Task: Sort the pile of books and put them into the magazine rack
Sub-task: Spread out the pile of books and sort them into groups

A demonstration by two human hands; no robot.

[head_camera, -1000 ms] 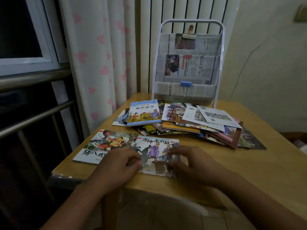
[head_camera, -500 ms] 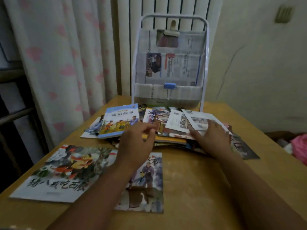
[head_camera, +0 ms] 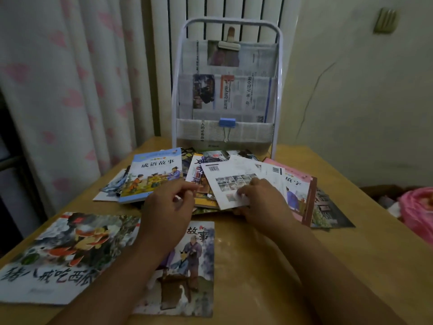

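We find the right hand (head_camera: 260,202) pinching the white booklet (head_camera: 230,181) to sort it; the left hand (head_camera: 168,207) hangs loosely curled, holding nothing, at nine o'clock.

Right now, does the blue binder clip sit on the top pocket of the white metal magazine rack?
No, the blue binder clip grips the lowest pocket of the white metal magazine rack.

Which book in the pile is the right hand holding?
The right hand grips the white book lying back cover up on top of the pile, showing a barcode and a grid of small pictures; the others show coloured covers.
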